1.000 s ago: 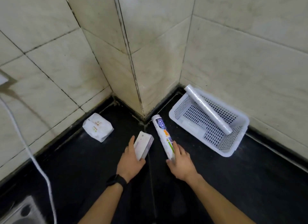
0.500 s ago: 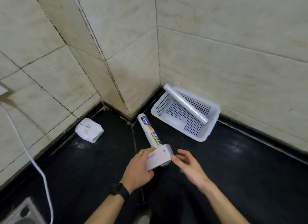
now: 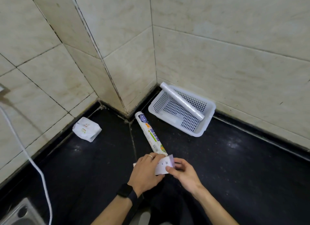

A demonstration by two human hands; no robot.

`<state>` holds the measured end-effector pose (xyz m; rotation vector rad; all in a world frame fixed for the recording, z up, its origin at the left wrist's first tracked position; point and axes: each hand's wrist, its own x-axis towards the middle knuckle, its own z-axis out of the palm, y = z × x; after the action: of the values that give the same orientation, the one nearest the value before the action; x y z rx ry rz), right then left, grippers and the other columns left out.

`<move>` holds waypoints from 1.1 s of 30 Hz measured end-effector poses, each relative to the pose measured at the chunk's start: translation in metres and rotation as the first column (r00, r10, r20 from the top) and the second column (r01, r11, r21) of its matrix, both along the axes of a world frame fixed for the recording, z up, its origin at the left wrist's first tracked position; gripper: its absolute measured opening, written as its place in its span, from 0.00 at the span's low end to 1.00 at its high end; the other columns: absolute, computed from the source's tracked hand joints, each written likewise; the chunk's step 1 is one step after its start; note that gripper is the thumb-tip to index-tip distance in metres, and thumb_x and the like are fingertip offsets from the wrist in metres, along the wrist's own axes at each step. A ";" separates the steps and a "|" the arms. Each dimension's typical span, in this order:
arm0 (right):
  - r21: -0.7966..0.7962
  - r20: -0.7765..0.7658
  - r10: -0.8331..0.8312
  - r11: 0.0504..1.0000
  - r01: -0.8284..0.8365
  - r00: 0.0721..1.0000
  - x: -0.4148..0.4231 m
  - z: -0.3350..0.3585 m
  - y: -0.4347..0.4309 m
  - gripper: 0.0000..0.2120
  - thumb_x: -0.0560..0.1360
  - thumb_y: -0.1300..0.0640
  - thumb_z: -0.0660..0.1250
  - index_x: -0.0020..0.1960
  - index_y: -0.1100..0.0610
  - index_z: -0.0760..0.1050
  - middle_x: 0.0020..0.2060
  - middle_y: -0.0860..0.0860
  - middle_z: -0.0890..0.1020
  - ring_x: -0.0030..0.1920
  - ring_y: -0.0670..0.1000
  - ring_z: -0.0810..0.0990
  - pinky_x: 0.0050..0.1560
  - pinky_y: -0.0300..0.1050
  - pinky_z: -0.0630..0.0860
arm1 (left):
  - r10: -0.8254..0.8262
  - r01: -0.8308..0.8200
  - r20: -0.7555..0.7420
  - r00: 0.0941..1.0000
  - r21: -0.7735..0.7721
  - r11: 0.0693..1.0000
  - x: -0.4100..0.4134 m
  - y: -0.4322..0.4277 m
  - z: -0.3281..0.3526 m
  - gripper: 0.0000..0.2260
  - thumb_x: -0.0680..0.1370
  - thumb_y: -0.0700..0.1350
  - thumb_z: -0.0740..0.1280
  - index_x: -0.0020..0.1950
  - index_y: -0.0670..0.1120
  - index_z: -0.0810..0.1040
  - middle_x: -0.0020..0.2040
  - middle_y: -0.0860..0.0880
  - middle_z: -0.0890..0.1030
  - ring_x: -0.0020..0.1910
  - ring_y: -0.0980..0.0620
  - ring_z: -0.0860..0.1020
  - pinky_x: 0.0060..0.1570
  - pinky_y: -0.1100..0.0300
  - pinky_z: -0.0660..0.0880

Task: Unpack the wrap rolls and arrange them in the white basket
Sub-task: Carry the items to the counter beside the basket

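Over by the tiled wall, the basket (image 3: 208, 124) is sitting on the black counter (image 3: 234, 166), tilted, with a bare roll (image 3: 182, 102) lying slantwise in it: its far end is resting on the rim at the corner of the wall, its near end is leaning on the opposite side. Nothing else is showing clearly inside through the perforated floor. Just beside the basket, a wrapped roll (image 3: 151, 134) with a printed label is lying on the counter, its far end pointing at the wall corner and its near end running under the hands. Both hands are holding a small white box (image 3: 163, 165) above that near end. The left hand (image 3: 145, 171), wearing a ring and a dark wristband, is curling around the box from the left with its fingers closed over the top edge. The right hand (image 3: 184, 173) is pinching the box's right end, thumb pressing on the white face and fingers wrapping behind. Off to the left, a crumpled white packet (image 3: 86, 129) is lying by the wall, and a white cable (image 3: 28, 157) is hanging down near the sink (image 3: 15, 214).
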<state>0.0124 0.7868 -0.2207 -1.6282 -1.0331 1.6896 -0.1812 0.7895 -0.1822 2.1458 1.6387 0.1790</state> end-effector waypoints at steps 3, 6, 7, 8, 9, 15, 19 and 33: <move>-0.042 0.055 0.055 0.998 -0.052 0.997 -0.001 -0.005 -0.002 0.24 0.62 0.49 0.81 0.55 0.50 0.80 0.48 0.48 0.88 0.48 0.46 0.86 0.51 0.40 0.80 | -0.044 0.043 -0.033 0.998 -0.032 0.999 -0.007 -0.001 -0.008 0.29 0.74 0.57 0.66 0.74 0.59 0.64 0.68 0.57 0.70 0.67 0.54 0.68 0.65 0.58 0.66; -0.139 0.166 0.192 0.976 -0.170 0.967 -0.006 -0.012 -0.006 0.24 0.61 0.46 0.81 0.53 0.50 0.79 0.47 0.46 0.87 0.48 0.44 0.85 0.52 0.40 0.80 | -0.130 0.127 -0.053 0.990 -0.044 0.991 -0.015 -0.004 -0.019 0.27 0.75 0.50 0.66 0.73 0.60 0.66 0.68 0.56 0.72 0.68 0.54 0.68 0.67 0.60 0.63; -0.166 0.200 0.238 0.964 -0.207 0.950 -0.008 -0.015 -0.007 0.23 0.61 0.45 0.81 0.53 0.49 0.79 0.47 0.45 0.87 0.47 0.42 0.85 0.49 0.37 0.78 | -0.158 0.155 -0.062 0.986 -0.044 0.987 -0.017 -0.006 -0.023 0.26 0.75 0.48 0.66 0.72 0.60 0.67 0.68 0.56 0.73 0.69 0.54 0.69 0.67 0.61 0.62; -0.188 0.228 0.278 0.953 -0.238 0.933 -0.010 -0.017 -0.008 0.23 0.61 0.44 0.80 0.53 0.49 0.80 0.46 0.43 0.86 0.46 0.40 0.84 0.48 0.34 0.77 | -0.184 0.181 -0.069 0.981 -0.044 0.982 -0.019 -0.007 -0.027 0.26 0.74 0.46 0.66 0.72 0.59 0.69 0.67 0.56 0.75 0.69 0.53 0.70 0.67 0.61 0.62; -0.204 0.248 0.311 0.943 -0.264 0.917 -0.013 -0.020 -0.010 0.23 0.61 0.43 0.80 0.53 0.48 0.80 0.46 0.42 0.86 0.47 0.39 0.84 0.48 0.33 0.76 | -0.206 0.203 -0.073 0.976 -0.049 0.978 -0.021 -0.008 -0.032 0.25 0.74 0.44 0.67 0.71 0.57 0.70 0.66 0.54 0.76 0.69 0.52 0.71 0.67 0.60 0.63; -0.256 0.265 0.372 0.917 -0.307 0.890 -0.021 -0.034 -0.019 0.25 0.69 0.46 0.77 0.64 0.52 0.80 0.53 0.46 0.86 0.52 0.43 0.83 0.55 0.35 0.76 | -0.299 0.273 -0.164 0.940 -0.162 0.948 -0.021 -0.007 -0.054 0.28 0.78 0.42 0.63 0.78 0.54 0.62 0.75 0.51 0.69 0.75 0.49 0.63 0.74 0.57 0.55; -0.256 0.271 0.344 0.926 -0.277 0.899 -0.017 -0.035 -0.019 0.27 0.69 0.43 0.77 0.65 0.52 0.80 0.53 0.44 0.86 0.52 0.41 0.83 0.51 0.31 0.75 | -0.352 0.310 -0.182 0.918 -0.224 0.924 -0.019 -0.002 -0.054 0.33 0.77 0.43 0.64 0.80 0.54 0.56 0.80 0.50 0.60 0.79 0.50 0.55 0.77 0.53 0.48; 0.185 0.388 -0.455 0.891 0.415 0.802 0.196 0.064 -0.122 0.11 0.77 0.51 0.72 0.59 0.43 0.81 0.52 0.36 0.83 0.52 0.26 0.77 0.49 0.18 0.68 | -0.580 0.584 -0.066 0.812 0.083 0.807 0.186 0.035 0.011 0.28 0.78 0.60 0.58 0.79 0.57 0.61 0.78 0.55 0.64 0.78 0.54 0.57 0.76 0.57 0.49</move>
<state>0.2081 0.6644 -0.1563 -2.0343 -0.8168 0.9918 0.0051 0.8246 -0.1710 2.6310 0.9222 0.0290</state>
